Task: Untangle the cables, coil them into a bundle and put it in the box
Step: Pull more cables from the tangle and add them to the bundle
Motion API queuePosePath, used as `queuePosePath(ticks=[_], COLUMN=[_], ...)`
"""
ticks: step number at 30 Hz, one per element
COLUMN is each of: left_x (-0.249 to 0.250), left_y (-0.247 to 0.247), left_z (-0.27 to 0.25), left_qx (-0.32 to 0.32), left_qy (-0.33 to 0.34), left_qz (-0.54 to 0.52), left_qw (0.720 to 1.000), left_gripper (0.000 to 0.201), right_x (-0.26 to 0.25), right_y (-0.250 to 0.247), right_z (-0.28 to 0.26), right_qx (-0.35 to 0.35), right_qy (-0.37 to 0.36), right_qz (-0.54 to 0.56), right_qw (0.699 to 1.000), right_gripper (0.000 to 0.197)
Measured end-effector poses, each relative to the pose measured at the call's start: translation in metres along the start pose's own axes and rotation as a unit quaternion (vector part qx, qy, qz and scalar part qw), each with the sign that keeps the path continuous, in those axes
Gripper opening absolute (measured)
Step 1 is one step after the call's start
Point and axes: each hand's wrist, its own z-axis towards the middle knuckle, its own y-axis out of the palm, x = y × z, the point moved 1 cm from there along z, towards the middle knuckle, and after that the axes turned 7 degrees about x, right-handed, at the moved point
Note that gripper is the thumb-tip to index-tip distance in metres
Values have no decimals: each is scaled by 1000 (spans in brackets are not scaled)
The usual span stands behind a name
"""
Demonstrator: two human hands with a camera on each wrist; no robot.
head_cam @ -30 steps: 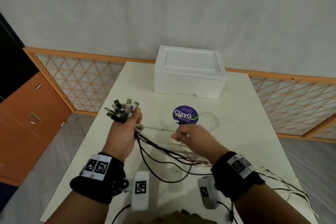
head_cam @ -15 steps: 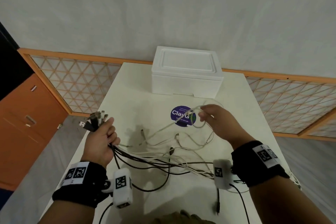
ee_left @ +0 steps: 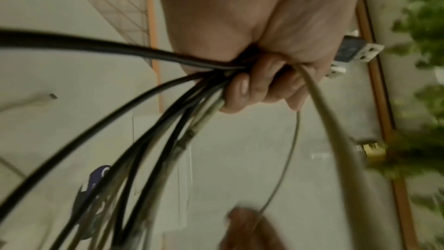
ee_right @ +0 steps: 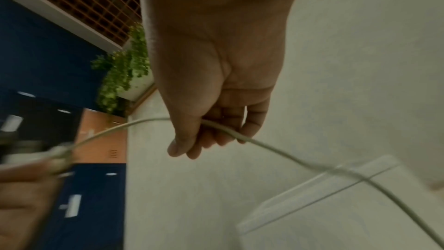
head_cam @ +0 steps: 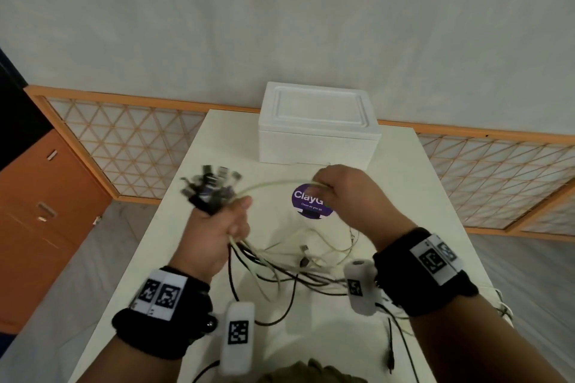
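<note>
My left hand [head_cam: 217, 227] [ee_left: 261, 75] grips a bunch of black and white cables [head_cam: 280, 267] [ee_left: 149, 113], with their USB plugs [head_cam: 211, 186] sticking up past my knuckles. My right hand [head_cam: 339, 193] [ee_right: 216, 132] pinches one white cable [head_cam: 270, 184] [ee_right: 283, 151] that arcs across to my left hand, held above the table. The loose cable ends trail in a tangle over the white table [head_cam: 202, 274] between my wrists. The white foam box [head_cam: 317, 127] stands closed at the table's far edge, behind both hands.
A round purple sticker [head_cam: 306, 200] lies on the table under my right hand. An orange-framed lattice screen [head_cam: 124, 140] runs behind the table, and an orange cabinet [head_cam: 40, 211] stands at the left. Black cable ends hang off the near right corner [head_cam: 392, 354].
My left hand has risen and moved right with the plug bunch. My right hand has lifted a white cable up off the table, toward the left hand.
</note>
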Motion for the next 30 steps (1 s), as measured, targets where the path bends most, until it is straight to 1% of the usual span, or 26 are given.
queuePosePath(ticks=[1,2,4,6,8,11,12,13,15,16,18,20,21,22,23,24,25,26,27,28,29,30], left_x=[6,14,24,27,21,7,3,1,-6,-10,-16,-20,-20,-19,-17,-14,-12,-10,-8,-8,-8,-8], left_y=[-8,-15,-29,-37,-38,-34,-36,-39,-47,-51,-55,-56,-56,-56,-55,-54,-50,-45,-37,-28,-16,-4], left_z=[2,3,9,13,13,15,17,19,24,25,24,23,23,23,23,23,21,19,16,11,7,2], left_qx=[12,12,15,23,41,69,76,83,80,70,49,52,63,75,85,93,95,91,81,69,56,41], left_qy=[8,25,48,49,47,41,32,17,-16,-29,-39,-39,-39,-39,-37,-35,-32,-28,-22,-16,-11,-11], left_qz=[-43,-63,-74,-50,-4,35,34,35,60,88,141,144,134,123,117,115,117,122,127,132,132,123], left_qw=[999,998,996,997,998,996,996,996,995,993,988,987,988,989,989,988,988,988,988,989,990,992], left_gripper=[31,31,30,33,35,30,30,30,33,38,48,53,52,50,49,47,46,44,41,37,34,31], right_x=[15,29,51,62,70,80,82,85,90,93,108,130,139,144,147,146,141,131,118,102,83,58], right_y=[-3,-5,-14,-27,-37,-48,-53,-57,-68,-73,-78,-79,-77,-75,-72,-70,-68,-64,-59,-49,-37,-20], right_z=[-2,-6,-18,-31,-42,-54,-58,-62,-70,-75,-85,-99,-107,-115,-121,-124,-123,-117,-109,-99,-89,-80], right_qx=[3,10,51,113,160,230,249,259,268,265,249,202,162,111,56,22,8,6,16,31,36,20], right_qy=[29,50,83,121,168,240,256,262,262,269,310,376,419,464,500,516,507,475,421,353,286,227], right_qz=[-29,-58,-68,-3,70,157,169,157,104,68,-28,-117,-153,-194,-239,-276,-306,-320,-314,-279,-209,-107], right_qw=[999,997,993,986,970,930,919,916,921,923,917,897,880,857,830,811,806,820,851,893,935,968], right_gripper=[21,20,19,15,19,26,27,28,33,35,34,27,26,36,53,72,87,98,105,109,113,116])
